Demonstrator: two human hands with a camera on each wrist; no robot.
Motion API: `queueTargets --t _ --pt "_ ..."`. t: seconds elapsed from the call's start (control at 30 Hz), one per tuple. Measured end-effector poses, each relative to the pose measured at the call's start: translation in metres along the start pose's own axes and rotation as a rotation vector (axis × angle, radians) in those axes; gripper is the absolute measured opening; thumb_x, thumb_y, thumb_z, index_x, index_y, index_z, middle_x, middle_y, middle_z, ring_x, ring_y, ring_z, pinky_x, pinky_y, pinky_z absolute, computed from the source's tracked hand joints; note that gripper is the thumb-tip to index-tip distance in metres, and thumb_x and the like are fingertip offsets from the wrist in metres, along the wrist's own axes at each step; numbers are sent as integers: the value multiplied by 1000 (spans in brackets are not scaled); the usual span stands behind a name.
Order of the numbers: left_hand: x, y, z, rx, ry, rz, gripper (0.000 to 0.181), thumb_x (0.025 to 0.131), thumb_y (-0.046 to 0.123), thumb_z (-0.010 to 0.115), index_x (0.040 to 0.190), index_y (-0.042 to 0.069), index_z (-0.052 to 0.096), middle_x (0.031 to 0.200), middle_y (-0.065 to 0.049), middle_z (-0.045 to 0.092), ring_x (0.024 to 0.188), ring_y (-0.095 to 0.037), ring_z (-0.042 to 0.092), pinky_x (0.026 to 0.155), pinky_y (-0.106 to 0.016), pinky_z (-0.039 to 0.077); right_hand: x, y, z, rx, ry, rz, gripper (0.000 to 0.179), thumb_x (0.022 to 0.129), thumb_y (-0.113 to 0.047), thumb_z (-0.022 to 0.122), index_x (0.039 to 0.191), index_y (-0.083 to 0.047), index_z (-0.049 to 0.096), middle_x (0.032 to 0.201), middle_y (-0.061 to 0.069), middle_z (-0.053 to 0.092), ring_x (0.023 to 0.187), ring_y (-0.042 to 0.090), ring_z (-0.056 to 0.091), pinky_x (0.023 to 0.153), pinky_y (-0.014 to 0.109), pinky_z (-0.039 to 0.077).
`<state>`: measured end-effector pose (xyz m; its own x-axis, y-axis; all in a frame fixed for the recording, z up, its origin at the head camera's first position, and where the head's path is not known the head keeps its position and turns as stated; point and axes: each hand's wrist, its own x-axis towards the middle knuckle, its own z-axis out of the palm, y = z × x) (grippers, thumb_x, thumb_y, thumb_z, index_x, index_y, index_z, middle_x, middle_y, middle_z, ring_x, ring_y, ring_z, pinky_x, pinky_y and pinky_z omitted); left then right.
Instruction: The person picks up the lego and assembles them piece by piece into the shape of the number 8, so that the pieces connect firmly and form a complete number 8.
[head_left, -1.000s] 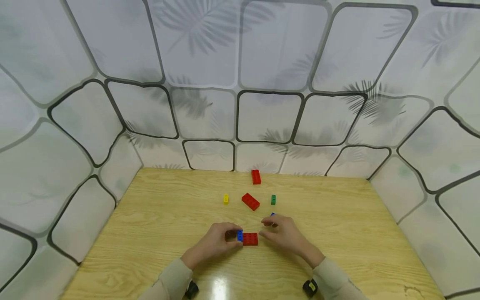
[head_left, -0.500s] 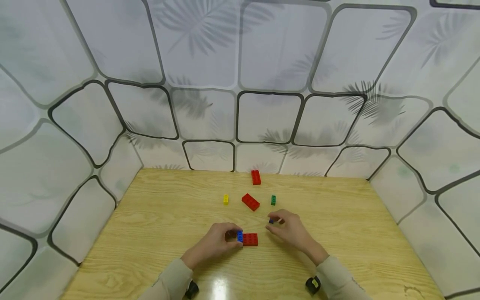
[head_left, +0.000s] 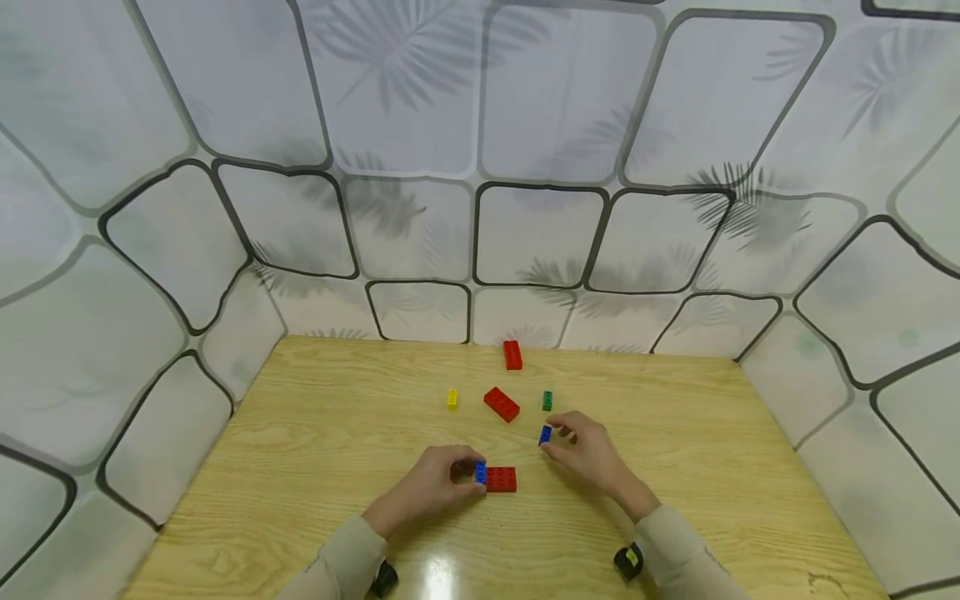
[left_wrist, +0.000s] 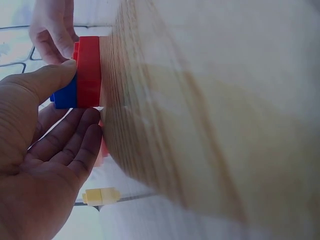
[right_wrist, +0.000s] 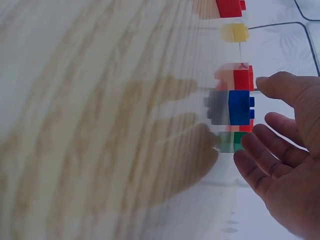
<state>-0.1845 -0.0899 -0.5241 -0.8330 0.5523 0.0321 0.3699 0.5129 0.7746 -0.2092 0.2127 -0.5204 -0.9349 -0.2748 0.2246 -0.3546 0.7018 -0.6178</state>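
Observation:
My left hand pinches a small blue brick between thumb and fingers. That brick sits on the left end of a red brick, which lies on the table; the left wrist view shows the blue brick stacked on the red one. A second blue brick stands on the table beside my right hand. In the right wrist view the thumb and fingers of this hand are spread apart around the loose blue brick, with a gap visible at the thumb.
Beyond the hands lie a slanted red brick, a small yellow brick and a small green brick. Another red brick is near the back edge of the wooden table. Patterned fabric walls enclose the back and sides.
My right hand has moved from beside the held red brick, away and to the right, to the loose blue brick, which now shows more fully. The left hand keeps its place.

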Motion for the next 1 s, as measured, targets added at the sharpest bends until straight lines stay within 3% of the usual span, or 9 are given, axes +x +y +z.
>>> queueTargets --t 0.33,1.0 --pt "1 0 0 5 5 24 37 93 23 83 124 5 73 114 -5 76 99 -15 69 87 -27 58 4 9 3 -2 -39 53 39 91 -14 83 126 -2 73 113 9 73 99 21 68 84 35 60" --pt "1 -2 0 0 -15 -7 37 94 25 82 126 8 73 117 -1 75 99 -10 67 88 -24 57 6 10 5 3 -53 73 33 91 -15 83 121 -3 74 112 8 73 97 19 68 82 33 59"
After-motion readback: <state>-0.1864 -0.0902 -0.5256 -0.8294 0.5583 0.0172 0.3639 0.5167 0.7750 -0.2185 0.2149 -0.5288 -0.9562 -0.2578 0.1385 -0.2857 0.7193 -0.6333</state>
